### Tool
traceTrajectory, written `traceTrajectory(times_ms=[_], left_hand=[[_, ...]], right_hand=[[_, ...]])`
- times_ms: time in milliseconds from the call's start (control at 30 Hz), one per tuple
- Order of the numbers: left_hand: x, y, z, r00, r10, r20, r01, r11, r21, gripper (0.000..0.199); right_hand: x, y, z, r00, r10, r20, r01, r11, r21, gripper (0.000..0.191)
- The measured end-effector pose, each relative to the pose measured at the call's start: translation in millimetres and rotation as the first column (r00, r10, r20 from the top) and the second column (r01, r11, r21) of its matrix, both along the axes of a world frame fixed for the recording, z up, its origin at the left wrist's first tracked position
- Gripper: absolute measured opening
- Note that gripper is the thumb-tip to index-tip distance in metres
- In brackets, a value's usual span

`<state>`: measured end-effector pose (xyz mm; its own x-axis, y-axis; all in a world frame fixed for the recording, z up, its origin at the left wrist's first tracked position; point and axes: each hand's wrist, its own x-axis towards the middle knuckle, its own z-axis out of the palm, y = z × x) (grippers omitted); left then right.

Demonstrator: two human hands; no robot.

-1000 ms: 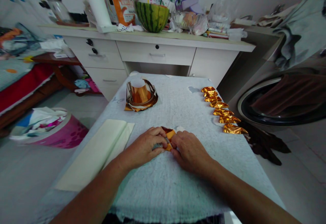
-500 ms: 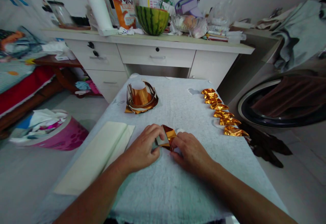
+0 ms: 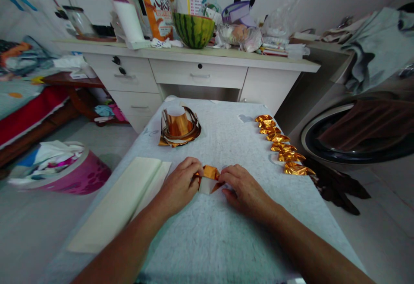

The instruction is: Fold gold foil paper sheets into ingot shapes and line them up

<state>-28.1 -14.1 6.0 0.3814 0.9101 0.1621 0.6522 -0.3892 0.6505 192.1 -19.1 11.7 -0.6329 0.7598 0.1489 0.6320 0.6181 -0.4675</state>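
Note:
Between my hands, just above the cloth-covered table (image 3: 226, 223), is a small piece of gold foil paper (image 3: 211, 173), partly folded, with a pale side showing toward me. My left hand (image 3: 181, 185) pinches its left end between thumb and fingers. At its right end, my right hand (image 3: 243, 191) grips with thumb and fingertips. A curled stack of gold foil sheets (image 3: 179, 125) sits farther back on the left. Along the right edge runs a row of several folded gold foil pieces (image 3: 283, 147). Folded cream paper (image 3: 119, 206) lies beside my left forearm.
A pink bin (image 3: 80, 170) full of waste stands on the floor at left. Behind the table is a white cabinet (image 3: 200, 73) bearing half a watermelon (image 3: 193, 29) and an orange pouch (image 3: 158, 8). A front-loading washing machine (image 3: 349, 133) stands at right.
The foil paper has been turned between my fingers, so its gold part now faces up at the back and its pale side faces me. Both hands stay on it.

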Motion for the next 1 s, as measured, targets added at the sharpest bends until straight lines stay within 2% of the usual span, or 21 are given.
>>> traceTrajectory(times_ms=[200, 467, 667, 800, 1000], left_hand=[[1.6, -1.3, 0.0, 1.000, -0.029, 0.001, 0.029, 1.000, 0.001, 0.018], [4.0, -4.4, 4.5, 0.997, -0.065, -0.042, 0.064, 0.998, -0.029, 0.017], [3.4, -3.5, 2.9, 0.992, -0.100, -0.076, 0.099, 0.995, -0.010, 0.020], [2.6, -5.2, 6.4, 0.989, -0.110, -0.095, 0.108, 0.994, -0.022, 0.030], [-3.7, -6.8, 7.1, 0.986, -0.149, -0.081, 0.144, 0.988, -0.063, 0.045]], right_hand=[[0.1, 1.8, -2.1, 0.999, -0.038, 0.016, 0.038, 0.999, 0.004, 0.023], [0.9, 2.0, -1.1, 0.997, 0.024, 0.069, -0.029, 0.997, 0.075, 0.018], [-1.3, 0.4, 0.9, 0.992, 0.003, 0.122, -0.015, 0.996, 0.093, 0.015], [-2.6, -0.1, 0.8, 0.987, 0.041, 0.157, -0.061, 0.991, 0.123, 0.014], [-3.0, -0.8, -1.7, 0.983, 0.030, 0.179, -0.058, 0.986, 0.154, 0.019]])
